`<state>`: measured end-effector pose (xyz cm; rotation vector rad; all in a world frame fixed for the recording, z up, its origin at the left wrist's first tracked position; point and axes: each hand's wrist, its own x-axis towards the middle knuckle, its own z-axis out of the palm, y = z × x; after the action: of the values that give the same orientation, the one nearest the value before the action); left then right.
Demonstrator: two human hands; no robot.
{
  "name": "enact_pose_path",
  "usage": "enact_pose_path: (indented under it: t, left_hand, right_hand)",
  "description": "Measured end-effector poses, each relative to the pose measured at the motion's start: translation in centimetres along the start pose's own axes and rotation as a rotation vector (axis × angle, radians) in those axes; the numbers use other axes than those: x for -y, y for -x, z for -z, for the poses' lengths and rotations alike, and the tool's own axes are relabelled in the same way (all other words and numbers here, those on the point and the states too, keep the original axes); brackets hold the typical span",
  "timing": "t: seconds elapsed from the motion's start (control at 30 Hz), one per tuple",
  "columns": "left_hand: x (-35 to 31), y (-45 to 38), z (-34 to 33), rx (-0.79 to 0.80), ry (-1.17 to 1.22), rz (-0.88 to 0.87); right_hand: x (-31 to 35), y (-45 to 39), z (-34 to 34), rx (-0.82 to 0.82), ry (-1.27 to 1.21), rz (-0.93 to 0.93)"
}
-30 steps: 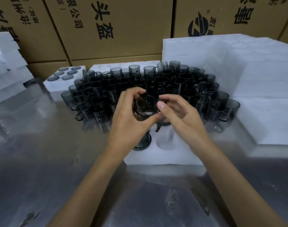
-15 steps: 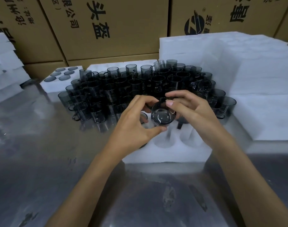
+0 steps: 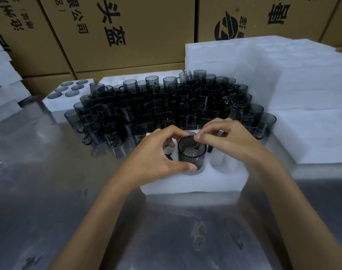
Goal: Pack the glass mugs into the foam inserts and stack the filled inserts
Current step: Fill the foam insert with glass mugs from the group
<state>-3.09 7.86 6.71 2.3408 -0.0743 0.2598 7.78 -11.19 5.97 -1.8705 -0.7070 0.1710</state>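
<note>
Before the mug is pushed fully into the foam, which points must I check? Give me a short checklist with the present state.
1. Mug upright: ok.
2. Mug over a cavity of the foam insert: ok.
3. Left hand and right hand both hold the mug: ok.
4. Mug fully seated: not ok, most of it stands above the foam.
5. Empty cavity beside it is free: ok.
6. Handle lined up with its slot: cannot tell.
</note>
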Motion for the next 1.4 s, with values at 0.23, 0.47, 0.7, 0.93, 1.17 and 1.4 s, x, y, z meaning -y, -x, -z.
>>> enact_pose_path:
  t: [0.23,0.47,0.7,0.93,1.17,1.4]
  left_hand:
    - [0.2,-0.1,-0.1,0.052,-0.029,0.019]
    - [0.4,0.0,-0.2,0.096,-0.058,0.008]
    - [0.5,-0.1,-0.4,0.049,-0.095,-0.069]
    - [0.7,-0.1,-0.5,0.135,-0.185,-0.026]
    - [0.9,-0.2,-0.7,0.148,-0.172,-0.009]
    - [1.3,-0.2,-0.8,0.135,-0.193,-0.034]
  right_hand:
    - [-1.0,-0.1,0.3,0.097,0.164,-0.064]
    - [-2.2,-0.2,1.5,0.148,0.189,-0.111]
    - [-3.0,-0.5,1.6,0.202,0.17,-0.161]
    - [-3.1,-0.6,1.1,0.201,0.233,-0.107]
    - [-3.2,-0.8,1.0,0.192,0.221,-0.152]
    - [-3.7,-0.8,0.7,0.139,0.207,-0.137]
